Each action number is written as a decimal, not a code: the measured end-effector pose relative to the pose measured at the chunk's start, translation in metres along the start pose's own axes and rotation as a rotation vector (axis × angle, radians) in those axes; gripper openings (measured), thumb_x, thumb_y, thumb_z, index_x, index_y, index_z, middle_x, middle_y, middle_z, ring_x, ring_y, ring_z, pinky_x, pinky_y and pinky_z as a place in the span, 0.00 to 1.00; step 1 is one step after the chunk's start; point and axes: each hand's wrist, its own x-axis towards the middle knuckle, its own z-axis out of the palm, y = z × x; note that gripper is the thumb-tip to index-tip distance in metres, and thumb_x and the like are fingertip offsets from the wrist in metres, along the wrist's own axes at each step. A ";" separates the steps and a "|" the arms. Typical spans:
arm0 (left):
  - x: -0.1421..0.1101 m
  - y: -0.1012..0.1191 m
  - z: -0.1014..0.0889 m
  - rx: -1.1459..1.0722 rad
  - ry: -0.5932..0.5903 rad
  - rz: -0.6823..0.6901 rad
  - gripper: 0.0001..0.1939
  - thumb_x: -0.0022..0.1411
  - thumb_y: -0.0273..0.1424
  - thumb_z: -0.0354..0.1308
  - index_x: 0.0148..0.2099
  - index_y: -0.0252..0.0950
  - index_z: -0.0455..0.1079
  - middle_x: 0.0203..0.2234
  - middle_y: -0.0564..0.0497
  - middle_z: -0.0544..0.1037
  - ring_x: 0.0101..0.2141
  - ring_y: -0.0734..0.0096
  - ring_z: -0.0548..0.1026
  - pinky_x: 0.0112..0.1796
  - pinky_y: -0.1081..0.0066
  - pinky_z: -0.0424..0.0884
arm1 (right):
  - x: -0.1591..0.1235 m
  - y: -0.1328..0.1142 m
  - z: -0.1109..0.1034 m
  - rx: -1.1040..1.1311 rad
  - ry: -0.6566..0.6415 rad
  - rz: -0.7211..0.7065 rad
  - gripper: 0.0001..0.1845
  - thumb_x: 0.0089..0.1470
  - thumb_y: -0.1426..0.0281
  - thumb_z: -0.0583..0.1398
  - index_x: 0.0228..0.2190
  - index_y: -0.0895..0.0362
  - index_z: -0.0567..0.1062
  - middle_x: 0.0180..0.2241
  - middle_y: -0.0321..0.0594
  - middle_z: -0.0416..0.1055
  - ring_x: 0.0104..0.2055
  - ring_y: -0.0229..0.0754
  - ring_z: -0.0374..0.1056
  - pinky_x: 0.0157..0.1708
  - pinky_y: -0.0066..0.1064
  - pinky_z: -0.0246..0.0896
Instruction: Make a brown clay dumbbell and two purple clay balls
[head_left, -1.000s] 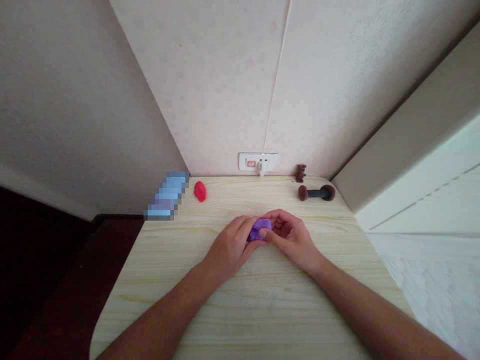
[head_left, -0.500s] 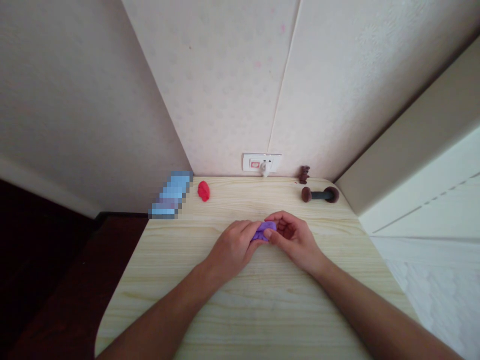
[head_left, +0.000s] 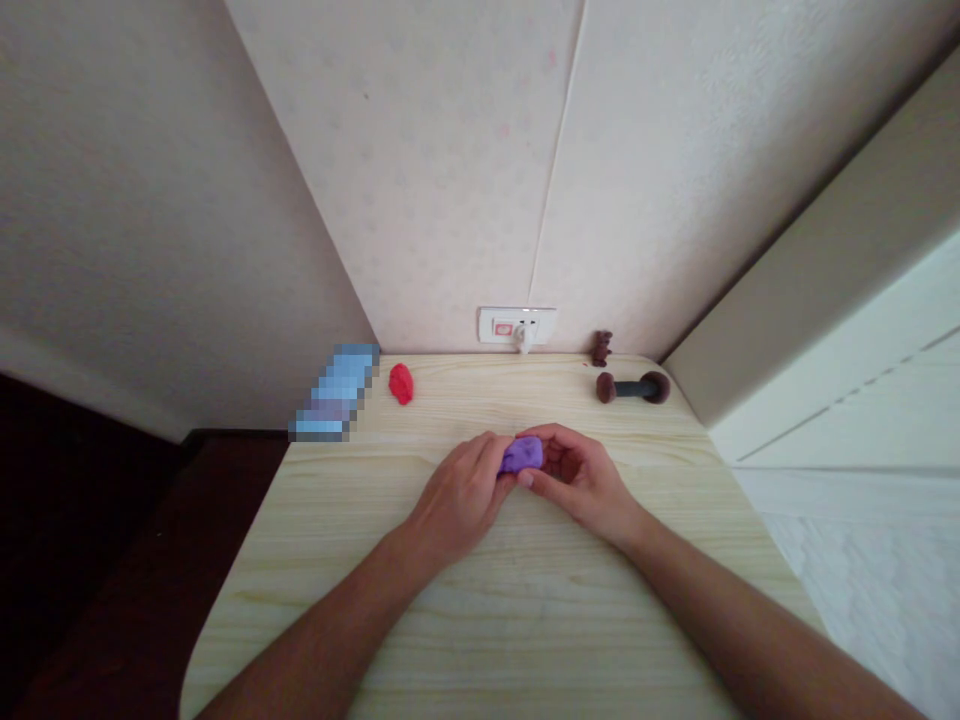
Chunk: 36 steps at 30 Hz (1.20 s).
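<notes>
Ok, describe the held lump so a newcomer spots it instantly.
Find the wooden table below the wall socket. Toward its middle, the left hand holds a purple lump, the right hand curled beside it. Its colour sets it apart from the red lump at back left.

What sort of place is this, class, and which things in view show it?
Probably a room in a home, perhaps a bedroom: a wood-grain table stands against a patterned wall with a socket panel, and what looks like white quilted bedding shows at the right.

purple lump: more face exposed | right thumb: off its face, now at lower edge
</notes>
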 end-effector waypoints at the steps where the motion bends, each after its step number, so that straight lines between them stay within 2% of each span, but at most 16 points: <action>1: 0.000 0.001 -0.001 0.006 -0.004 0.002 0.12 0.72 0.31 0.51 0.54 0.33 0.65 0.45 0.42 0.76 0.46 0.56 0.75 0.48 0.56 0.73 | 0.000 0.001 0.000 -0.011 0.000 -0.003 0.20 0.50 0.69 0.72 0.46 0.52 0.77 0.37 0.38 0.77 0.38 0.39 0.72 0.40 0.31 0.69; 6: -0.001 0.001 0.000 0.056 -0.027 0.022 0.15 0.71 0.29 0.50 0.57 0.32 0.63 0.48 0.39 0.75 0.48 0.54 0.74 0.51 0.52 0.71 | -0.001 0.002 -0.001 -0.056 0.011 -0.016 0.21 0.51 0.69 0.71 0.47 0.53 0.76 0.39 0.40 0.77 0.39 0.41 0.73 0.42 0.34 0.70; 15: -0.001 -0.006 0.003 0.126 0.003 0.108 0.11 0.70 0.27 0.51 0.53 0.31 0.67 0.43 0.41 0.78 0.43 0.54 0.76 0.45 0.55 0.74 | -0.003 0.000 -0.001 -0.157 0.018 -0.043 0.17 0.51 0.67 0.70 0.42 0.54 0.75 0.35 0.39 0.75 0.34 0.40 0.70 0.37 0.33 0.67; 18: 0.000 -0.004 0.002 0.134 0.001 0.105 0.10 0.70 0.26 0.52 0.51 0.31 0.68 0.41 0.41 0.79 0.41 0.54 0.76 0.44 0.56 0.73 | -0.003 -0.001 -0.002 -0.156 0.004 -0.029 0.16 0.53 0.66 0.69 0.43 0.54 0.75 0.35 0.39 0.75 0.34 0.39 0.70 0.36 0.32 0.67; 23: 0.001 -0.003 0.000 0.145 0.007 0.097 0.09 0.69 0.26 0.53 0.50 0.31 0.69 0.40 0.42 0.80 0.40 0.54 0.76 0.43 0.57 0.73 | -0.002 -0.004 0.000 -0.131 -0.008 0.001 0.22 0.51 0.65 0.71 0.47 0.55 0.75 0.36 0.39 0.75 0.34 0.39 0.70 0.35 0.31 0.66; 27: 0.002 -0.003 0.000 0.144 0.002 0.102 0.07 0.69 0.26 0.53 0.48 0.31 0.70 0.38 0.42 0.80 0.40 0.54 0.77 0.42 0.57 0.72 | -0.002 -0.006 0.001 -0.155 0.011 -0.002 0.19 0.51 0.65 0.71 0.43 0.55 0.76 0.33 0.38 0.75 0.32 0.38 0.68 0.33 0.30 0.65; 36: 0.002 -0.003 -0.001 0.119 -0.016 0.081 0.07 0.69 0.26 0.53 0.46 0.31 0.70 0.38 0.41 0.80 0.39 0.53 0.77 0.42 0.58 0.71 | -0.002 -0.005 0.001 -0.150 0.027 -0.015 0.16 0.52 0.65 0.70 0.42 0.54 0.76 0.31 0.35 0.73 0.31 0.37 0.65 0.31 0.29 0.62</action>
